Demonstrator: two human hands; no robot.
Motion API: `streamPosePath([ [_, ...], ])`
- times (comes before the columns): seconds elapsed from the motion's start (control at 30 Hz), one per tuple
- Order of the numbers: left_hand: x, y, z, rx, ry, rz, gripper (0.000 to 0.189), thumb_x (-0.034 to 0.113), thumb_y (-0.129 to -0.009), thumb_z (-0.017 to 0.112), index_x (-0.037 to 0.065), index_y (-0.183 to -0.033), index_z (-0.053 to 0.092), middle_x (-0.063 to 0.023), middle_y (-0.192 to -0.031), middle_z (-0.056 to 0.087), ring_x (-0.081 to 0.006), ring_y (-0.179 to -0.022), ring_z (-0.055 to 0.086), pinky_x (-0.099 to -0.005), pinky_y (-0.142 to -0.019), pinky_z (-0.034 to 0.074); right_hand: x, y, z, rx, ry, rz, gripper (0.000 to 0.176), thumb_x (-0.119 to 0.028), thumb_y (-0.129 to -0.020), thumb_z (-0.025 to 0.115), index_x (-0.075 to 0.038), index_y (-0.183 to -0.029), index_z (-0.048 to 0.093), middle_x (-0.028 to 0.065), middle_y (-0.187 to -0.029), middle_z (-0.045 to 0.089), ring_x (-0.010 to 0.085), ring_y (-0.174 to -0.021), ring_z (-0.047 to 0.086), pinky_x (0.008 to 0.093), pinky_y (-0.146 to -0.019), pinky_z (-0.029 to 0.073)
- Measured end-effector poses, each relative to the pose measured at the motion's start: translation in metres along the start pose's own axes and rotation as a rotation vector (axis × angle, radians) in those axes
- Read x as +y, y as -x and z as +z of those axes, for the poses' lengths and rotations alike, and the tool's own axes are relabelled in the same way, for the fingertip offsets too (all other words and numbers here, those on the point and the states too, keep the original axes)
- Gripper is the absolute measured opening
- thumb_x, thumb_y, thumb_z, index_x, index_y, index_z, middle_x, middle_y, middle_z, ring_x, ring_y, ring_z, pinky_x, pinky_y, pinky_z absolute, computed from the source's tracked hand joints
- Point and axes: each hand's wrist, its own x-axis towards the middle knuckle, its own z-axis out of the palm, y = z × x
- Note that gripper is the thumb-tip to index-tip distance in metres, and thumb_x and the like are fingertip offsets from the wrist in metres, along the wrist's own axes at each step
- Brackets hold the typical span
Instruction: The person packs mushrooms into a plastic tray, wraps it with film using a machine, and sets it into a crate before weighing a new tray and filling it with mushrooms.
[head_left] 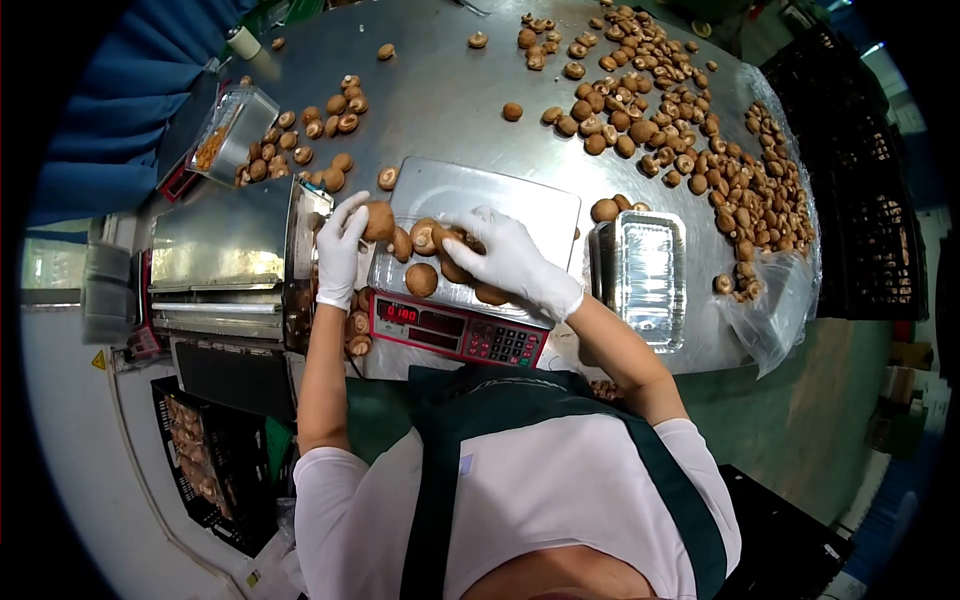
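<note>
My left hand, in a white glove, pinches a brown mushroom at the left edge of the weighing scale. My gloved right hand reaches over the metal pan from the right. Its fingers are curled round a mushroom, partly hidden by the hand. Several more mushrooms lie on the pan between both hands, among them a round brown cap. Red digits glow on the scale's display, on the front panel beside the keypad.
Stacked foil trays stand right of the scale. A large spread of mushrooms covers the table's right side, beside a plastic bag. Left are a smaller mushroom group, a clear container and a metal machine. Black crates stand far right.
</note>
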Motion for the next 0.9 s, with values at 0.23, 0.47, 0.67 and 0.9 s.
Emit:
streamPosePath([
  [0.23,-0.040,0.029,-0.018,-0.188,-0.389,0.220,0.025,0.013,-0.084,0.061,0.005,-0.107,0.064,-0.0054,-0.091,0.062,-0.0149,-0.079,0.056,-0.0253,-0.074,0.045,0.008,0.041,0.049,0.070,0.323,-0.360,0.029,-0.018,-0.073,0.067,-0.003,-0.097,0.060,0.0146,-0.110,0.054,0.0344,-0.110,0.049,0.0450,-0.092,0.041],
  [0.47,-0.037,0.042,-0.023,-0.128,-0.409,0.241,0.034,0.013,-0.084,0.061,0.004,-0.117,0.059,-0.0098,-0.111,0.058,-0.0195,-0.101,0.055,-0.0281,-0.088,0.042,0.008,0.042,0.039,0.093,0.255,-0.266,0.039,-0.021,-0.068,0.072,-0.004,-0.102,0.060,0.0169,-0.116,0.053,0.0366,-0.116,0.045,0.0452,-0.095,0.039],
  [0.67,-0.034,0.036,-0.037,-0.096,-0.304,0.066,0.031,0.019,-0.090,0.055,0.002,-0.116,0.058,-0.0074,-0.104,0.061,-0.0145,-0.095,0.056,-0.0253,-0.082,0.044,0.002,0.050,-0.013,0.214,0.134,-0.088,0.032,-0.018,-0.077,0.066,-0.003,-0.105,0.060,0.0168,-0.115,0.056,0.0346,-0.112,0.049,0.0410,-0.095,0.040],
  [0.9,-0.029,0.028,-0.046,-0.079,-0.386,0.096,0.027,0.019,-0.089,0.056,0.002,-0.109,0.062,-0.0066,-0.100,0.062,-0.0145,-0.090,0.057,-0.0257,-0.080,0.044,0.041,0.091,-0.043,0.300,0.072,0.344,0.026,-0.015,-0.082,0.062,-0.007,-0.107,0.064,0.0117,-0.103,0.064,0.0200,-0.093,0.062,0.0295,-0.082,0.048],
])
